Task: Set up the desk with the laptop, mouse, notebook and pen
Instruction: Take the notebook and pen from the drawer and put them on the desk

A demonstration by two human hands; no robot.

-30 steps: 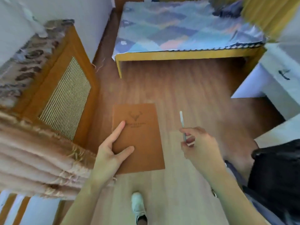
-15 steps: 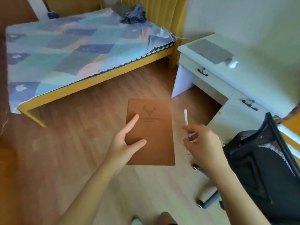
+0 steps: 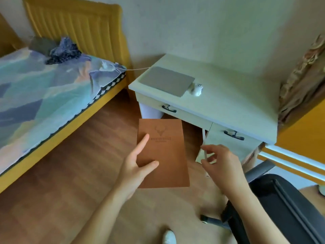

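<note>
My left hand (image 3: 137, 166) holds a brown notebook (image 3: 165, 155) with a deer emblem flat in front of me, thumb and forefinger on its cover. Pinched upright in my right hand (image 3: 221, 162) is a slim white pen (image 3: 204, 140). Ahead stands the pale desk (image 3: 228, 103). On its left end lies a closed grey laptop (image 3: 167, 81), and a white mouse (image 3: 197, 89) sits just right of it. Both hands are over the floor, short of the desk's front edge.
A black office chair (image 3: 284, 208) stands at the lower right, in front of the desk drawers (image 3: 233, 136). A bed (image 3: 44, 95) with a patterned cover and yellow frame fills the left. Draped curtain fabric (image 3: 302, 81) hangs at the desk's right end. Wooden floor (image 3: 61, 182) lies between.
My view has swung right from the bed and floor toward the desk, which is now close ahead. Both hands keep the same hold on notebook and pen.
</note>
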